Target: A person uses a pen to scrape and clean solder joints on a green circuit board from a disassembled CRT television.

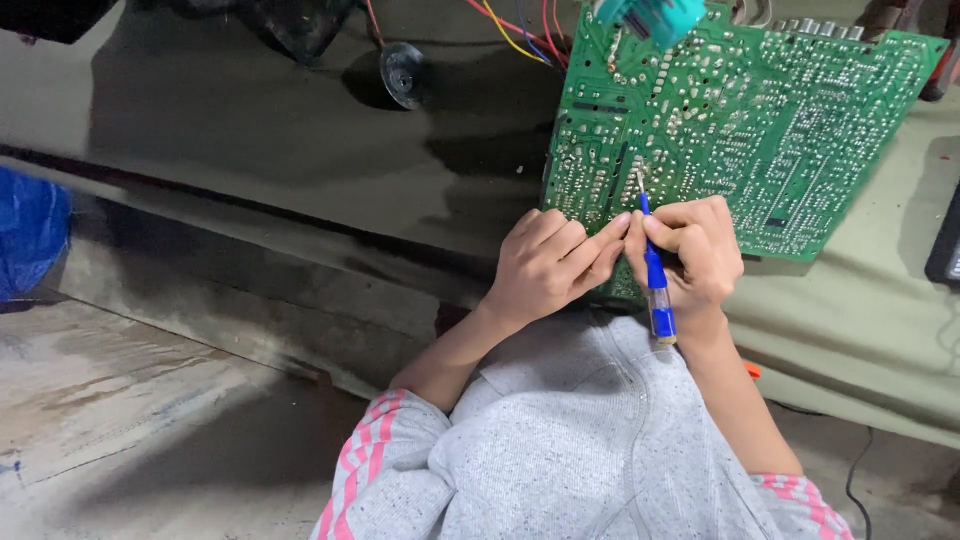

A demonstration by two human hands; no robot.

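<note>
A large green circuit board lies solder side up on an olive cloth. My right hand grips a small screwdriver with a blue and clear handle. Its metal tip rests on the board near the lower left edge. My left hand sits beside it, fingers curled against the board's edge, fingertips touching the screwdriver shaft and my right thumb. A teal part sticks up at the board's top edge.
Red, yellow and blue wires run off the board's upper left. A round dark suction-cup-like piece lies on the dark surface. A blue bag is at the far left. A black device sits at the right edge.
</note>
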